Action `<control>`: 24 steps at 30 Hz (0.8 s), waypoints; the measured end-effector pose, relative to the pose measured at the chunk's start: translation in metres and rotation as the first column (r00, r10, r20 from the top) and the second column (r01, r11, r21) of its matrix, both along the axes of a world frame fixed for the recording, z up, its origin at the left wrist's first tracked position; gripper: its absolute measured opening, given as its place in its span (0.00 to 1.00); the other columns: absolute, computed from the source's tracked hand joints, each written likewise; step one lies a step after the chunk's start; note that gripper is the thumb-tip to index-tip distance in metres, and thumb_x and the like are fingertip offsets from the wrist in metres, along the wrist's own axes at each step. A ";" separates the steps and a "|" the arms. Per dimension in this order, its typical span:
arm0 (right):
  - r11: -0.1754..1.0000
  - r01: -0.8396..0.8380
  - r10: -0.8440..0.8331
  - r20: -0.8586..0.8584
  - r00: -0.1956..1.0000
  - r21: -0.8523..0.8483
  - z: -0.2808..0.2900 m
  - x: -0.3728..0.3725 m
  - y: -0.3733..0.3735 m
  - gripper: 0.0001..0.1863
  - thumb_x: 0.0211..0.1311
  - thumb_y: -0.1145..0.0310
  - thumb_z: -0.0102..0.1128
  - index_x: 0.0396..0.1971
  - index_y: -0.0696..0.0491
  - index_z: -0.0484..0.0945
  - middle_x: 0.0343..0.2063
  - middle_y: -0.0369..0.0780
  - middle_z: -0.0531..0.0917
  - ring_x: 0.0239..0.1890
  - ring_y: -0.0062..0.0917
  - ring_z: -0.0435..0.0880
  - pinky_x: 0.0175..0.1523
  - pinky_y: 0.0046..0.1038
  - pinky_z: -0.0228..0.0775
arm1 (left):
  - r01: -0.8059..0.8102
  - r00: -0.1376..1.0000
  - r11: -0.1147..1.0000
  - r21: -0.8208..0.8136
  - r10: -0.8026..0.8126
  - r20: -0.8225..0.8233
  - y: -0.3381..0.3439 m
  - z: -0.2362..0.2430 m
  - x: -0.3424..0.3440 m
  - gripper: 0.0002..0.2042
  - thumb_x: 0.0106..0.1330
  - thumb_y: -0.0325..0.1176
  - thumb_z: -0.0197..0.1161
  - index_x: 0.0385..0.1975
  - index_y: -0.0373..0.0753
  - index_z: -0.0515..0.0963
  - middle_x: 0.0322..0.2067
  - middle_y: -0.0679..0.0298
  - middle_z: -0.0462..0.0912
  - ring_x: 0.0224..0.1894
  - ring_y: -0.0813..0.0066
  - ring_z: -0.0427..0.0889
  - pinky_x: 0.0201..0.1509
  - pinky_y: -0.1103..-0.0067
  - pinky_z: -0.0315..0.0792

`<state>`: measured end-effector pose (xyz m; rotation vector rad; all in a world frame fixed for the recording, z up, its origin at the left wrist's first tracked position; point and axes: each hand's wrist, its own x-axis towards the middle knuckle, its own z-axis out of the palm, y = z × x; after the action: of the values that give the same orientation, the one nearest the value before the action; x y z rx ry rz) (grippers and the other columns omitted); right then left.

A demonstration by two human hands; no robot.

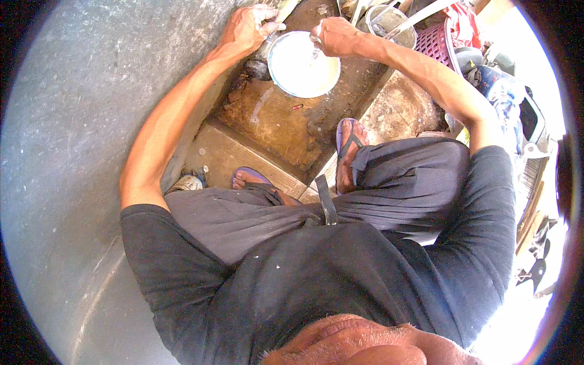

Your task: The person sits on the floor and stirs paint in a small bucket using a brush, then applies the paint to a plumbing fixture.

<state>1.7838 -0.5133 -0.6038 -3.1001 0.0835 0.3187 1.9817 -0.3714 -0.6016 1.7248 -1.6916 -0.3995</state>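
Observation:
A round bucket [303, 76] of white, paint-like stuff stands on the sunken brown floor at the top middle. My right hand [338, 36] is closed over its far right rim. From those fingers a small, shiny end dips toward the white stuff; its kind is not clear. On the bucket's far left side, my left hand [244, 30] has its thumb and fingers drawn together near the rim. Beside its fingertips lies a pale yellowish strip [288, 8], cut off by the frame's top. Whatever is between these fingers is too small to make out.
A grey wall [79, 140] rises close along my left. At the far right are a clear tub [392, 23] with sticks, a pink perforated basket [433, 44] and piled clutter. A raised ledge [401, 106] borders the sunken floor, near my sandalled feet.

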 end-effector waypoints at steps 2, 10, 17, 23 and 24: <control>1.000 0.002 -0.003 0.066 0.998 0.018 -0.005 -0.003 -0.003 0.09 0.45 0.68 0.61 0.27 0.56 0.79 0.22 0.48 0.82 0.29 0.43 0.84 0.35 0.40 0.78 | -0.033 0.999 0.999 0.003 0.033 0.025 -0.001 0.003 -0.004 0.15 0.57 0.42 0.67 0.39 0.38 0.83 0.38 0.59 0.83 0.34 0.65 0.82 0.39 0.73 0.75; 0.984 0.085 -0.096 0.063 0.993 0.159 -0.015 -0.012 -0.013 0.12 0.47 0.62 0.63 0.30 0.54 0.80 0.26 0.48 0.82 0.33 0.44 0.83 0.39 0.42 0.76 | -0.095 0.995 0.983 0.155 0.101 -0.027 -0.002 -0.004 -0.008 0.20 0.53 0.49 0.69 0.32 0.36 0.82 0.24 0.58 0.81 0.26 0.65 0.80 0.32 0.72 0.73; 0.960 0.153 -0.176 0.082 0.981 0.235 -0.036 -0.024 -0.033 0.15 0.52 0.57 0.62 0.32 0.53 0.81 0.25 0.45 0.82 0.30 0.36 0.83 0.37 0.37 0.76 | -0.132 0.944 0.979 0.158 0.173 -0.282 -0.016 -0.021 -0.022 0.20 0.54 0.51 0.69 0.29 0.37 0.82 0.22 0.60 0.81 0.25 0.71 0.79 0.31 0.71 0.71; 0.686 0.390 -0.448 -0.066 0.892 0.615 -0.019 -0.019 -0.030 0.13 0.56 0.58 0.60 0.31 0.53 0.82 0.21 0.38 0.83 0.25 0.25 0.83 0.33 0.28 0.74 | -0.027 0.930 0.969 0.247 0.115 -0.348 -0.017 -0.048 -0.034 0.16 0.58 0.45 0.67 0.31 0.36 0.80 0.25 0.64 0.83 0.26 0.79 0.77 0.32 0.76 0.72; 0.680 0.374 -0.441 -0.056 0.896 0.631 -0.020 -0.019 -0.031 0.13 0.56 0.59 0.60 0.31 0.54 0.82 0.22 0.39 0.84 0.25 0.23 0.82 0.33 0.27 0.73 | -0.016 0.932 0.960 0.278 0.115 -0.343 -0.019 -0.045 -0.037 0.15 0.58 0.44 0.66 0.31 0.36 0.80 0.25 0.64 0.83 0.26 0.79 0.77 0.32 0.76 0.72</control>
<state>1.7652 -0.5441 -0.6236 -2.3271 0.5436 0.1279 1.9444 -0.3909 -0.6464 1.7641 -1.3589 -0.8927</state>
